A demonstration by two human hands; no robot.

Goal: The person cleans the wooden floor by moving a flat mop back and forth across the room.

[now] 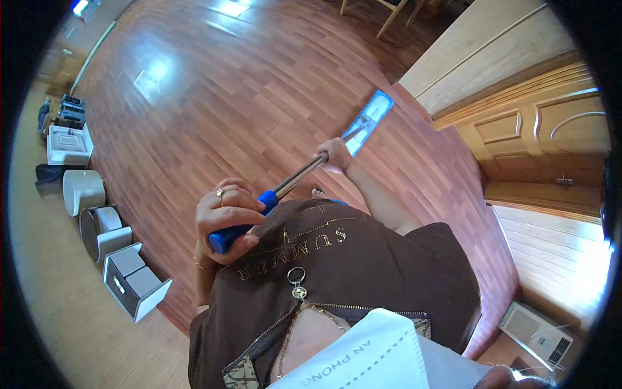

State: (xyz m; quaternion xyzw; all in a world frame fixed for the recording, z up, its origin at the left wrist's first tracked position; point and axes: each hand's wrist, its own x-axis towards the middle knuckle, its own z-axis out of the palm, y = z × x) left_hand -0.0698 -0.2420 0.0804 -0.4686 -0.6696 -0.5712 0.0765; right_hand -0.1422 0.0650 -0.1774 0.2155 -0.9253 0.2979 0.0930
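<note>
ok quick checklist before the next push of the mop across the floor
1. Left hand closed on the blue grip at the top of the mop handle: ok.
2. Right hand closed lower on the metal handle: ok.
3. Mop head flat on the wooden floor: looks so, ok.
4. Floor ahead of the mop head free of things: ok.
5. Wooden cabinet close to the right of the mop head: not ok, little room there.
6. Floor wet or dry: cannot tell.
</note>
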